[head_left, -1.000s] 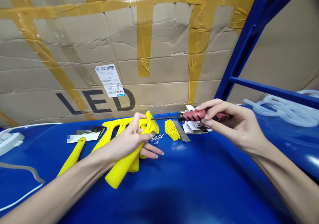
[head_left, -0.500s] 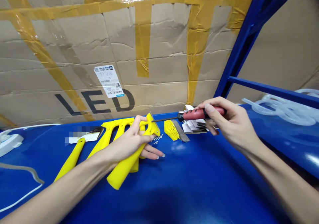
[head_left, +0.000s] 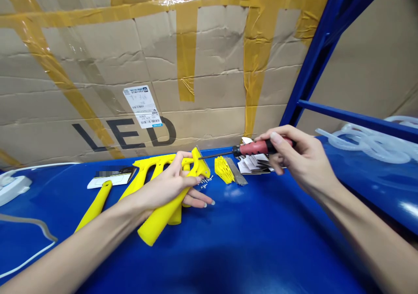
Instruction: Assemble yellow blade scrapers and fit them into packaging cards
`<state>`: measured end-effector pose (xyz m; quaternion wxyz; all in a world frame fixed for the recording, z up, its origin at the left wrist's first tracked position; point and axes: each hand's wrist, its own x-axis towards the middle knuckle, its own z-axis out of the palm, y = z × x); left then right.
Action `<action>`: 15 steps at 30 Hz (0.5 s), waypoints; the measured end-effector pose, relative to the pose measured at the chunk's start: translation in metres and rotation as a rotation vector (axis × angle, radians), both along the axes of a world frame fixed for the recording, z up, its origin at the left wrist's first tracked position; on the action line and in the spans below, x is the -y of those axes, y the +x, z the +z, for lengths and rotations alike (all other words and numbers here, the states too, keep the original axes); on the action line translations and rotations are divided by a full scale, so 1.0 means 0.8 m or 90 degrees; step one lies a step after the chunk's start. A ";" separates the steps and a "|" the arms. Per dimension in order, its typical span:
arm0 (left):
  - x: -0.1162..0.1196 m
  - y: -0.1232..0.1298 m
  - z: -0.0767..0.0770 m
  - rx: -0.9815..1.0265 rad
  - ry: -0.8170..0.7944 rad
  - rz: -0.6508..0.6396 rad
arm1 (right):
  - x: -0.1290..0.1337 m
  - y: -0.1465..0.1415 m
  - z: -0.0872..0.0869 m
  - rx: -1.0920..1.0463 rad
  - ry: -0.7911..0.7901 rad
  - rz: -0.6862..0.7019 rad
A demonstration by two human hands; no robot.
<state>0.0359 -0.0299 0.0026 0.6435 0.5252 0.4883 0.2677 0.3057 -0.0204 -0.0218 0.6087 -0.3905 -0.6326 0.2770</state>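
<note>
Blue counter (head_left: pixel 261 237) below: at center, my left fingers (head_left: pixel 194 200) grasp a yellow plastic frame (head_left: pixel 160 217), while my right fingers (head_left: pixel 277 139) clench a red-handled screwdriver (head_left: pixel 253 148), its tip just beside the frame.

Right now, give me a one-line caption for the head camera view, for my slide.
Left hand grips a yellow plastic frame; right hand holds a red-handled screwdriver over a blue steel shelf.
</note>
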 end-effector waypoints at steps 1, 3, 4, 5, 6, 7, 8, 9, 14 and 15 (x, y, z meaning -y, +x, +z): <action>0.000 0.000 0.000 -0.001 -0.001 0.000 | 0.000 0.000 0.000 0.000 0.001 -0.002; 0.000 0.001 0.000 -0.005 -0.003 0.004 | 0.001 -0.001 0.000 -0.013 0.027 0.011; 0.000 0.001 0.000 -0.005 -0.005 0.006 | 0.001 -0.001 0.001 -0.024 0.033 0.024; 0.001 0.001 0.001 -0.003 -0.008 0.008 | 0.001 -0.001 0.001 -0.026 0.024 0.030; 0.001 0.001 0.000 0.000 -0.011 0.009 | 0.001 -0.001 0.001 -0.021 0.005 0.023; 0.001 0.001 0.000 0.004 -0.015 0.008 | 0.001 0.000 0.001 -0.018 -0.017 0.015; 0.001 0.001 0.000 0.010 -0.019 0.007 | 0.000 0.000 0.001 -0.017 -0.029 0.007; 0.001 0.001 -0.001 0.015 -0.022 0.005 | 0.000 0.000 0.000 -0.019 -0.029 0.003; 0.001 0.000 -0.002 0.010 -0.027 0.000 | -0.001 0.000 0.000 -0.032 -0.035 0.029; 0.001 0.000 -0.002 0.008 -0.028 -0.002 | -0.001 0.000 0.000 -0.026 -0.042 0.022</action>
